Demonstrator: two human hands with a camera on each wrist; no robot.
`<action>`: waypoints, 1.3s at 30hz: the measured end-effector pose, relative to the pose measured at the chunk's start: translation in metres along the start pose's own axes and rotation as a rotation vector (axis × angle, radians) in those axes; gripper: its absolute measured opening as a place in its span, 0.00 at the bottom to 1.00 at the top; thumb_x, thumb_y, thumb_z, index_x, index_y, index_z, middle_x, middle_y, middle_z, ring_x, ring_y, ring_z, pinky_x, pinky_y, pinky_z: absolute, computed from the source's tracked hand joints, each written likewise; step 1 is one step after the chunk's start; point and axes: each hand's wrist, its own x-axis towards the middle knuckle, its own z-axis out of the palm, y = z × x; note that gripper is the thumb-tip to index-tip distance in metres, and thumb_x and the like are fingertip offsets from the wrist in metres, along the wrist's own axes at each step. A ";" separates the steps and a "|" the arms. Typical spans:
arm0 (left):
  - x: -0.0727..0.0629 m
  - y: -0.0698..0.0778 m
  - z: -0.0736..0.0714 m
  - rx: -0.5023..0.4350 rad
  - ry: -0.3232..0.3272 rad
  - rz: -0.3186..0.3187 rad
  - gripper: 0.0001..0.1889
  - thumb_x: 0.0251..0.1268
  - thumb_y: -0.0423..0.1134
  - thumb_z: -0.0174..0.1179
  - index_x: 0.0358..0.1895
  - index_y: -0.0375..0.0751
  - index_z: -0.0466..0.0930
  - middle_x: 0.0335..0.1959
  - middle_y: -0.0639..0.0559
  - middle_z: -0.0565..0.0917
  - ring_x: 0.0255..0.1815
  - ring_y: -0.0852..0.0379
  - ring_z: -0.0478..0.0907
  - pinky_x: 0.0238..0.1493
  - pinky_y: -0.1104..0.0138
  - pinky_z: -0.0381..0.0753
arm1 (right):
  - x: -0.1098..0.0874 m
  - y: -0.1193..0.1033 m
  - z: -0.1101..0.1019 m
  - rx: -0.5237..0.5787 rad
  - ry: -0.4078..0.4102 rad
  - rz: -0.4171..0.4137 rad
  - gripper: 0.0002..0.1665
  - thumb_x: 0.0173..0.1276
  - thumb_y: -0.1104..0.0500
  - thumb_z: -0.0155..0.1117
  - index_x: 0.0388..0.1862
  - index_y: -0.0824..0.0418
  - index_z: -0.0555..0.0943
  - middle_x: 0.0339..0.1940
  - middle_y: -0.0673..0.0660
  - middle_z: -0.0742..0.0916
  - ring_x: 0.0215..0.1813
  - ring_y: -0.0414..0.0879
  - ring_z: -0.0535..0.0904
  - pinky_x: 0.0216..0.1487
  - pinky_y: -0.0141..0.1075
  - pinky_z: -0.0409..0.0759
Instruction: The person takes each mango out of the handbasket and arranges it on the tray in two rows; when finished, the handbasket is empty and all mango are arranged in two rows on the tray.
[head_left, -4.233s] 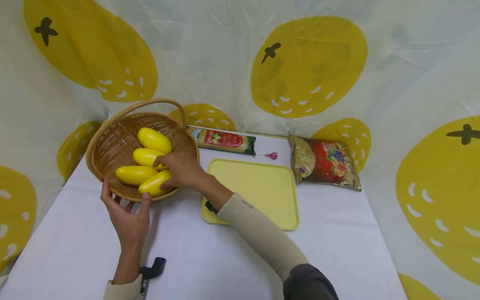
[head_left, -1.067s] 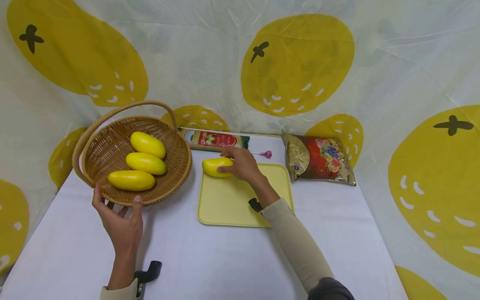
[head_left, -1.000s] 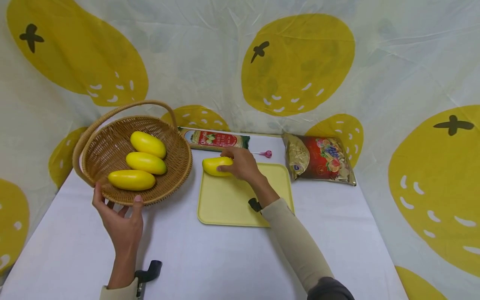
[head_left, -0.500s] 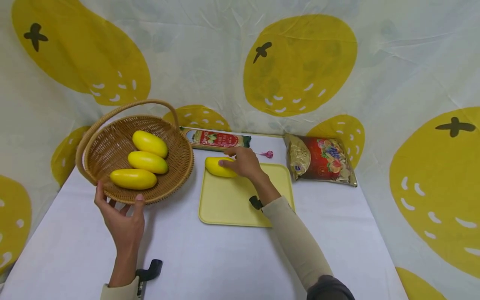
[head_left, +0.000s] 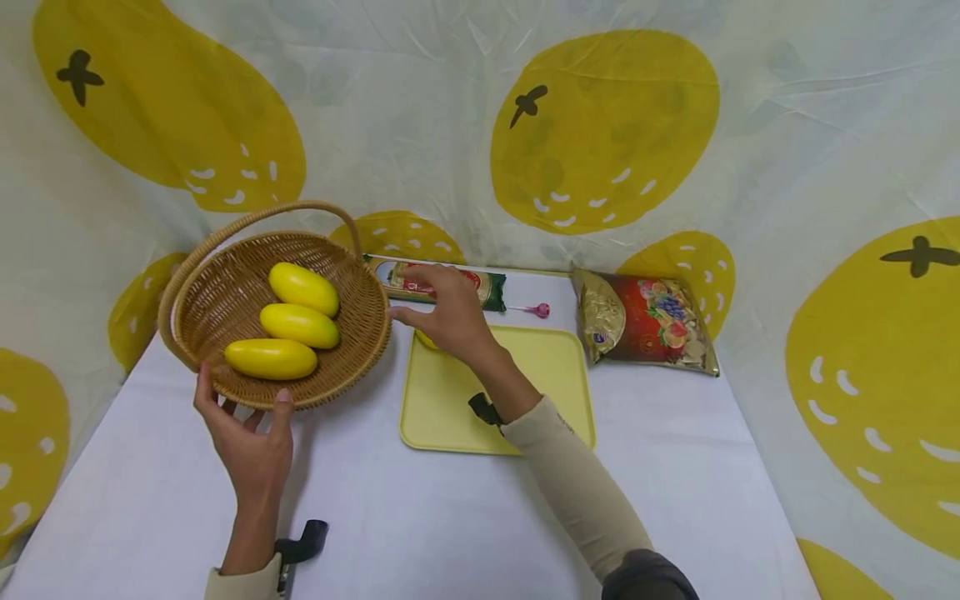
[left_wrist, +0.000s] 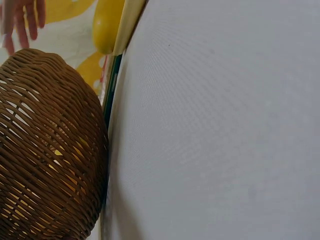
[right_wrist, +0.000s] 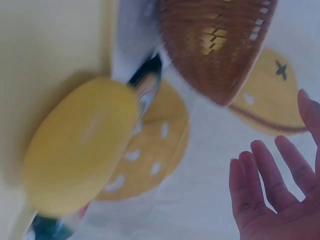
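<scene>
My left hand (head_left: 251,454) grips the near rim of a round wicker basket (head_left: 217,300), thumb on the edge and fingers underneath, and the basket tilts toward me. Inside lie three yellow mangoes: an upper one (head_left: 303,288), a middle one (head_left: 300,325) with a greenish tip, and a lower one (head_left: 271,358). My right hand (head_left: 453,321) is above the far left corner of a pale yellow tray (head_left: 435,417), fingers spread and holding nothing. Beneath it another mango (right_wrist: 82,147) rests on the tray, mostly hidden by the hand in the head view.
Behind the tray lies a long green-and-red package (head_left: 491,290) with a pink lollipop (head_left: 542,311) beside it. A red-and-gold snack bag (head_left: 652,321) lies at the back right. A fruit-print cloth (head_left: 420,125) hangs behind the white-covered table (head_left: 420,533).
A mango was taken from the basket and set on the tray by my right hand. That hand has now let go and moved up and left toward the basket. My left hand keeps its hold.
</scene>
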 end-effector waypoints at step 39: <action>-0.002 0.001 -0.002 0.020 -0.050 -0.041 0.57 0.62 0.37 0.73 0.87 0.61 0.43 0.86 0.60 0.51 0.78 0.47 0.64 0.61 0.67 0.81 | 0.043 -0.083 0.126 -0.104 -0.510 -0.038 0.35 0.62 0.45 0.81 0.68 0.46 0.83 0.66 0.44 0.87 0.68 0.37 0.80 0.70 0.26 0.72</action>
